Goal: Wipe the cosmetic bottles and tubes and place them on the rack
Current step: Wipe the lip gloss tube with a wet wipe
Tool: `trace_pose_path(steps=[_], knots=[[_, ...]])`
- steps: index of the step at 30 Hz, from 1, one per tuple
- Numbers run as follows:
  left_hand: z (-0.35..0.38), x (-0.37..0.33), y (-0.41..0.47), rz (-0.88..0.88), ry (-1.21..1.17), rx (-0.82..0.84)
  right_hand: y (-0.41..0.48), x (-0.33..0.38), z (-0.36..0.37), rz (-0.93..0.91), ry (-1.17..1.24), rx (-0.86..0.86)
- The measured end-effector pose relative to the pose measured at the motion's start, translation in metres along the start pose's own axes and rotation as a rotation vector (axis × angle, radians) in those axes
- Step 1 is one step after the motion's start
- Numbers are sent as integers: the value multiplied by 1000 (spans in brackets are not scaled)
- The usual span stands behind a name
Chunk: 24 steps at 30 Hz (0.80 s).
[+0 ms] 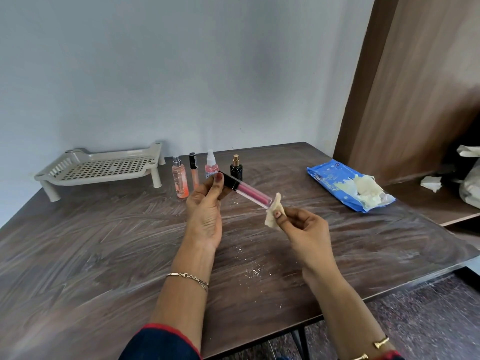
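My left hand [206, 203] holds a pink lip gloss tube [250, 191] by its black cap, tilted down to the right above the table. My right hand [302, 226] pinches a small crumpled wipe [272, 214] against the tube's clear bottom end. Behind stand an orange spray bottle [180, 180], an orange gloss tube with a black cap [193, 170], a pink spray bottle [211, 165] and a black bottle with a gold top [236, 168]. The beige slotted rack [104, 166] sits at the back left, with nothing on it.
A blue pack of wet wipes [345, 187] lies open at the right with wipes spilling out. The dark wood table [104, 255] shows smears and white crumbs. A brown cabinet [415, 87] and a lower shelf with bags stand to the right.
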<state>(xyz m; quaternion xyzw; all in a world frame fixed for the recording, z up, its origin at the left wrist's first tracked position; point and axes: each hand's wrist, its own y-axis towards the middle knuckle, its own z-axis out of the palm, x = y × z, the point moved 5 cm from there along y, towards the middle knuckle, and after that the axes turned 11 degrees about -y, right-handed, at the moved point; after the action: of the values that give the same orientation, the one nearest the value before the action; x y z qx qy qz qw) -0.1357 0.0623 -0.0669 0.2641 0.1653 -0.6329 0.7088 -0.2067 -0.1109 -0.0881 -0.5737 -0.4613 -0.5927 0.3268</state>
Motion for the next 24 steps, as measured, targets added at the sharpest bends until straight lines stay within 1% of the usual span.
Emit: trace_pose_path(steps=[2,4,8,11,17,21,24], knots=[[2,1,-1,2,16,20,2,-4,2,110,152,-37],[3,3,-2,5,34,35,3,-6,5,183,261,-41],[4,7,-4,16,90,8,2,-2,12,202,352,-43],[7,8,-4,47,159,36,1,-4,13,166,337,-85],[7,13,-3,71,237,34,4,-7,5,163,343,-253],[7,14,-3,73,243,21,5,-8,3,148,304,-313],[6,12,-3,72,191,3,3,-4,3,100,219,-300]])
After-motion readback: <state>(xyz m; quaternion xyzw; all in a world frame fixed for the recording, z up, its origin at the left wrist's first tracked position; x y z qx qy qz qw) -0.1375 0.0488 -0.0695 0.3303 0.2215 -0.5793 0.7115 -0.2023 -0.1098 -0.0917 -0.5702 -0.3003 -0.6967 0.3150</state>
